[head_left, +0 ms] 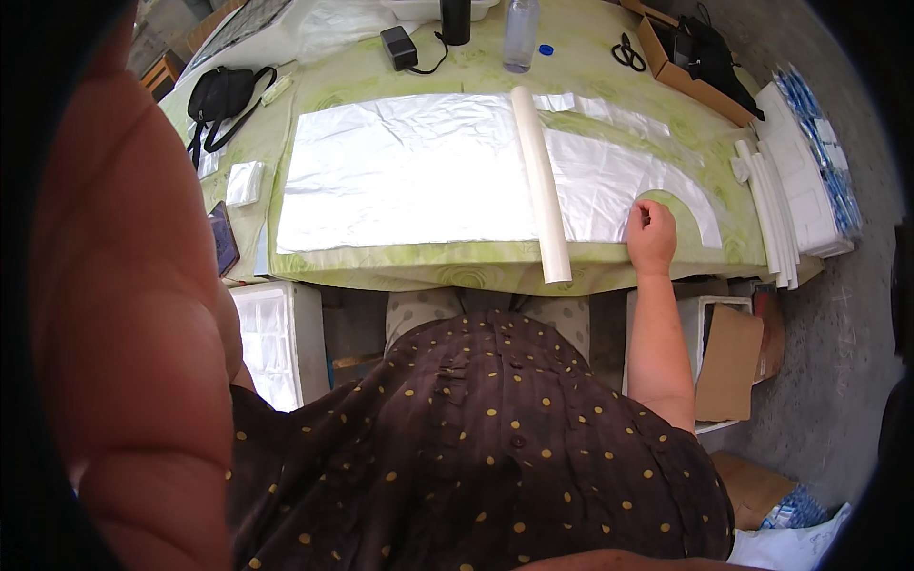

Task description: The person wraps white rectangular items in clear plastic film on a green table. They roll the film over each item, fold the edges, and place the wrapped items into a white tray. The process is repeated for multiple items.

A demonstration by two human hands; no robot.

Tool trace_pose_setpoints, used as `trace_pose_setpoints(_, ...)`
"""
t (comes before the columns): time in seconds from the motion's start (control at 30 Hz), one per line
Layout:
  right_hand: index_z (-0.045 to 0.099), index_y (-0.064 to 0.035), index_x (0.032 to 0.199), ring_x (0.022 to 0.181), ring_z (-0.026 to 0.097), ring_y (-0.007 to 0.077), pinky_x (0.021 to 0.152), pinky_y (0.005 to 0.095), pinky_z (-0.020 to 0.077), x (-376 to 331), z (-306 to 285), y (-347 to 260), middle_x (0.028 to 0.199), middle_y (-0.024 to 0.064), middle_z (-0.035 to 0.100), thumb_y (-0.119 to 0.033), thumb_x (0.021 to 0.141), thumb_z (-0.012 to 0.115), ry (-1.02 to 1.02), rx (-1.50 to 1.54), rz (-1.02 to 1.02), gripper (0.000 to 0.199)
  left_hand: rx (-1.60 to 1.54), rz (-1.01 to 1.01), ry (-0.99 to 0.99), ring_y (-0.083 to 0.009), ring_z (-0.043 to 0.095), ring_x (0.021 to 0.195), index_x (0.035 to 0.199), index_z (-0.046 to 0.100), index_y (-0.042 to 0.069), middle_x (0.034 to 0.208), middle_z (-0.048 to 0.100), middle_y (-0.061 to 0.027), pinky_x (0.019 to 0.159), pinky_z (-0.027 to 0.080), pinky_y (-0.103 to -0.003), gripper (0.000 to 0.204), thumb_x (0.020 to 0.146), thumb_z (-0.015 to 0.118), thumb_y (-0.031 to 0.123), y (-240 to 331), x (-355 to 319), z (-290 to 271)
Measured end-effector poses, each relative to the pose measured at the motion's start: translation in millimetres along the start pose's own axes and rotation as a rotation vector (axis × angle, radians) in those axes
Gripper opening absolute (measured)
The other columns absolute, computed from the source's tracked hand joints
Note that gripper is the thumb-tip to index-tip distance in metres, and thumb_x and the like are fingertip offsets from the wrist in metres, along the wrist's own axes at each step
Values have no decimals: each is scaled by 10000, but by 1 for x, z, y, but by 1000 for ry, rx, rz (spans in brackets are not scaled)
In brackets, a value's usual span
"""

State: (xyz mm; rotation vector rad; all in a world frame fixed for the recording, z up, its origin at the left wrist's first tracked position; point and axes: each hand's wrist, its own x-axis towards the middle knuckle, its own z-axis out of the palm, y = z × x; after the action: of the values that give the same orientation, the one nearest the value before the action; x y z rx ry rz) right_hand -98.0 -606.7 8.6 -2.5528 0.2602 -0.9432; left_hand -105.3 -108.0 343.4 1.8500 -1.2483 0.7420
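Note:
A long sheet of thin white plastic film (409, 171) lies flat on the green patterned tablecloth (419, 271). A white rolled tube (540, 181) rests across the film, reaching from the far side to the table's front edge. My right hand (651, 233) sits with its fingers curled on the film's right end, where the film has a curved cut-out. My left arm (133, 314) is raised very close to the camera and fills the left of the picture; its hand is out of sight.
At the far edge stand a clear bottle (521, 33), a dark cup (455, 19), a black power adapter (398, 46) and scissors (627, 52). A black bag (224, 95) lies far left. A cardboard box (690, 67) and stacked white packets (804, 181) sit right. White crates stand under the table.

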Motion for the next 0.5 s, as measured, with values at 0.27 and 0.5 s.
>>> trace_pose_setpoints(0.27,689,-77,910,832,620,304,769,412,507,-2,-3,3,877,87,667,-159,885,669,6,-36,0,88,-96,-157,-29,-294,506,1345,1403,520,53,1395,572,-150,1148,365,-472,542,961,630,348,33,-103,53)
trace_pose_setpoints(0.5,691,-83,910,834,622,306,771,414,509,0,1,-2,869,88,665,-161,886,667,-4,-25,-17,85,-50,-96,18,-295,510,1339,1398,523,48,1388,576,-152,1145,369,-471,543,956,637,341,11,-58,50)
